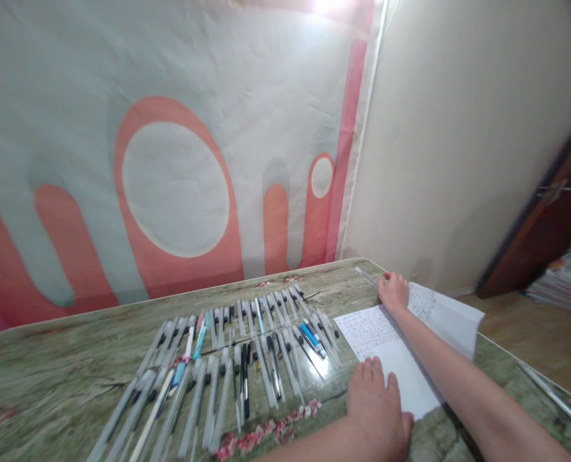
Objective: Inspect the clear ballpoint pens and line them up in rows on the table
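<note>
Two sheets of white paper with handwriting, or one folded sheet (362, 333), lie at the right of the table and reach over its edge. My left hand (376, 398) rests palm down on the near left part of the paper, fingers extended and slightly apart. Farther off, my right hand (394, 292) is at the paper's far edge with its fingers curled around the end of a slim translucent pen (365, 276). Left of the paper, several pens (218, 372) lie in two rough rows, mostly clear-barrelled with dark parts, a few blue, pink or black.
The marbled green table (40, 372) has a printed pink flower pattern (266, 430). A printed cloth (179, 192) hangs behind it. A long pale rod (555, 398) lies near the right edge. Beyond are a brown door (545, 218) and a stack of papers (562, 282).
</note>
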Demonstrator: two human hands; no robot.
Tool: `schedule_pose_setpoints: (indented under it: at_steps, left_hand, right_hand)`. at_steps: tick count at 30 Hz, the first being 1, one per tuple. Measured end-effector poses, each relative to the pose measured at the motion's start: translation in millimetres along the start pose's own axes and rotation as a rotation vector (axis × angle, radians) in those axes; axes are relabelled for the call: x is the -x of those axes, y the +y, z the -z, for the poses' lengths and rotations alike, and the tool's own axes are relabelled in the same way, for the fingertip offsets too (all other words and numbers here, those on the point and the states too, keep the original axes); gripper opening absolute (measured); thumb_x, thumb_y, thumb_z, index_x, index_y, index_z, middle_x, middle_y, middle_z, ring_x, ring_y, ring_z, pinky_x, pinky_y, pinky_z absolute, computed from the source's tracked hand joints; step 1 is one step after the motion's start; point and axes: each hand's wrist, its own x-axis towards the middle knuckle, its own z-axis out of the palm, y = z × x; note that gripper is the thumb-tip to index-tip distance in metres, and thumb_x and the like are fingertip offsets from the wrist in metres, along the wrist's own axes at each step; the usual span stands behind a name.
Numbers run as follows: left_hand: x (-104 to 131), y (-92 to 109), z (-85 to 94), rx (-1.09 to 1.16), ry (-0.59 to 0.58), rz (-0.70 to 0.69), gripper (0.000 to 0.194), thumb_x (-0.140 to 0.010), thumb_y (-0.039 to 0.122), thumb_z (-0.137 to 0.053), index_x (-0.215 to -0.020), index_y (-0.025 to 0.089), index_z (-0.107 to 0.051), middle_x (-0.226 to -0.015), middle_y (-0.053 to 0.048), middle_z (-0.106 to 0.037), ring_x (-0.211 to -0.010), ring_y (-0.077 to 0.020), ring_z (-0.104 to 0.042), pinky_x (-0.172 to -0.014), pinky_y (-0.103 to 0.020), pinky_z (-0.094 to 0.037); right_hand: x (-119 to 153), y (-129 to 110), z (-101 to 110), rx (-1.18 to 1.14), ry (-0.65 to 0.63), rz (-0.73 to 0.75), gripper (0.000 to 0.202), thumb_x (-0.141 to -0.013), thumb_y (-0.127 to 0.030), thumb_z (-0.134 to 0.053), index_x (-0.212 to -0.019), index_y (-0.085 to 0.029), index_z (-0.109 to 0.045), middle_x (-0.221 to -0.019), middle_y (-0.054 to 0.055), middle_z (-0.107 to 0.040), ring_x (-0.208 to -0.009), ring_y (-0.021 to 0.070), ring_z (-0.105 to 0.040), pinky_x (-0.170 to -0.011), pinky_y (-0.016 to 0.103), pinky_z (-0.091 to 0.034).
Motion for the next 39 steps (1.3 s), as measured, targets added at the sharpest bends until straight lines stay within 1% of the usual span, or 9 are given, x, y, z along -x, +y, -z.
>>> schedule_pose_setpoints:
  at_steps: [6, 11, 14, 17, 21, 24, 28, 32, 39]
  left_hand:
    - [15, 2, -0.3, 0.017, -0.092, -0.052, 0.065, -0.075, 0.048, -0.039, -0.128, 0.01, -0.033, -0.137, -0.019, -0.017, -0.124, -0.0324, -0.018, -0.098, -0.048, -0.018]
    - [17, 4, -25.6, 0.027, -0.124, -0.048, 0.066, -0.069, 0.048, -0.047, -0.125, 0.014, -0.038, -0.135, -0.018, -0.021, -0.122, -0.0333, -0.022, -0.096, -0.048, -0.023]
    - [19, 1, -26.8, 0.045, -0.07, -0.101, 0.062, -0.067, 0.05, -0.049, -0.118, 0.015, -0.046, -0.131, -0.019, -0.031, -0.117, -0.033, -0.03, -0.093, -0.047, -0.028]
    - [20, -12, -1.4, 0.072, -0.06, -0.2, 0.048, -0.07, 0.05, -0.044, -0.102, 0.017, -0.057, -0.109, -0.014, -0.053, -0.1, -0.0286, -0.047, -0.083, -0.042, -0.038]
    - [11, -48, 47.7, 0.08, 0.132, -0.044, 0.033, -0.078, 0.033, -0.037, -0.098, 0.018, -0.058, -0.095, -0.01, -0.059, -0.088, -0.0218, -0.053, -0.078, -0.034, -0.04]
    - [-3, -80, 65.7, 0.114, 0.301, 0.087, 0.029, -0.078, 0.021, -0.036, -0.094, 0.02, -0.06, -0.093, -0.008, -0.06, -0.089, -0.0196, -0.053, -0.079, -0.031, -0.039]
    - [-16, -112, 59.1, 0.249, 0.486, 0.106, 0.031, -0.075, 0.012, -0.035, -0.093, 0.018, -0.06, -0.094, -0.008, -0.059, -0.09, -0.0176, -0.053, -0.081, -0.03, -0.038]
    - [-23, -124, 46.7, 0.468, 0.619, 0.106, 0.03, -0.073, 0.008, -0.035, -0.09, 0.015, -0.059, -0.091, -0.008, -0.059, -0.085, -0.0154, -0.054, -0.08, -0.029, -0.04]
    - [-31, -135, 36.5, 0.865, 0.659, 0.164, 0.025, -0.07, 0.008, -0.039, -0.088, 0.015, -0.055, -0.086, -0.007, -0.059, -0.078, -0.0136, -0.058, -0.069, -0.025, -0.044]
  right_hand:
    - [-9, 6, 12, -0.091, 0.104, -0.101, 0.025, -0.074, -0.026, -0.038, -0.088, -0.011, -0.053, -0.088, 0.013, -0.054, -0.087, 0.0245, -0.045, -0.078, 0.033, -0.029]
    - [-7, -24, 22, -0.302, 0.082, -0.152, 0.027, -0.073, -0.029, -0.039, -0.089, -0.011, -0.053, -0.088, 0.014, -0.055, -0.084, 0.0228, -0.047, -0.074, 0.033, -0.032]
    - [19, -57, 29, -0.602, -0.279, 0.068, 0.025, -0.073, -0.034, -0.043, -0.082, -0.014, -0.055, -0.074, 0.006, -0.057, -0.067, 0.0162, -0.049, -0.064, 0.028, -0.037]
    - [53, -84, 38, -0.748, -0.654, 0.324, 0.024, -0.073, -0.036, -0.047, -0.076, -0.015, -0.057, -0.066, 0.001, -0.055, -0.059, 0.0124, -0.047, -0.057, 0.024, -0.037]
    - [78, -99, 50, -0.782, -0.805, 0.43, 0.025, -0.073, -0.036, -0.049, -0.08, -0.015, -0.058, -0.066, 0.0, -0.055, -0.058, 0.0101, -0.045, -0.055, 0.022, -0.037]
    - [79, -101, 55, -0.783, -0.879, 0.465, 0.029, -0.071, -0.038, -0.053, -0.087, -0.014, -0.058, -0.064, -0.001, -0.052, -0.055, 0.009, -0.043, -0.051, 0.02, -0.036]
    - [75, -100, 59, -0.785, -0.967, 0.53, 0.036, -0.069, -0.039, -0.057, -0.095, -0.015, -0.057, -0.073, 0.0, -0.052, -0.056, 0.008, -0.043, -0.052, 0.02, -0.036]
    - [75, -102, 64, -0.739, -0.997, 0.572, 0.037, -0.067, -0.038, -0.059, -0.097, -0.016, -0.058, -0.076, 0.001, -0.051, -0.06, 0.0087, -0.043, -0.055, 0.021, -0.037]
    - [77, -104, 61, -0.673, -0.96, 0.615, 0.033, -0.067, -0.036, -0.06, -0.094, -0.017, -0.06, -0.076, 0.002, -0.052, -0.064, 0.0104, -0.045, -0.059, 0.023, -0.037]
